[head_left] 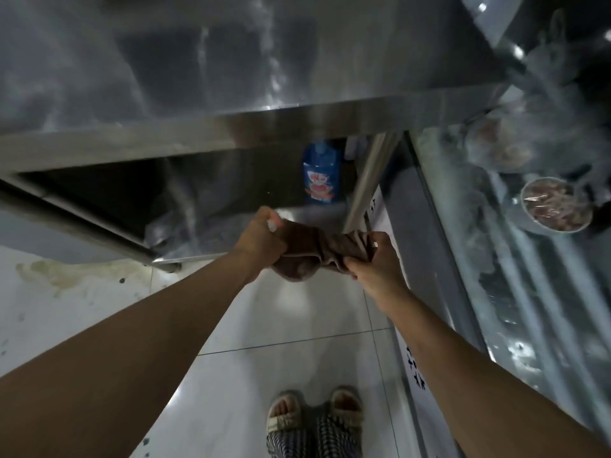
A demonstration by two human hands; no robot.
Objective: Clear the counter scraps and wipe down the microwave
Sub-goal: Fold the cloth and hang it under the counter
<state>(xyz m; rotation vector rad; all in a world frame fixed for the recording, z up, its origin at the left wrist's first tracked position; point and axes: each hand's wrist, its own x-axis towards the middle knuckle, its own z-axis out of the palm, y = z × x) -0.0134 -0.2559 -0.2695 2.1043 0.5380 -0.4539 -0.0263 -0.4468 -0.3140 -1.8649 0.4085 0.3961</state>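
A brown cloth is stretched and twisted between both my hands, above the white tiled floor in front of a steel counter. My left hand is closed around the cloth's left end. My right hand grips its right end, with a loose fold hanging below the middle. The microwave is not in view. The counter top is blurred, and no scraps can be made out on it.
A blue pouch stands on the shelf under the counter. A glass display case runs along the right, with a wrapped bowl of meat inside. Stains mark the floor at the left. My slippered feet are below.
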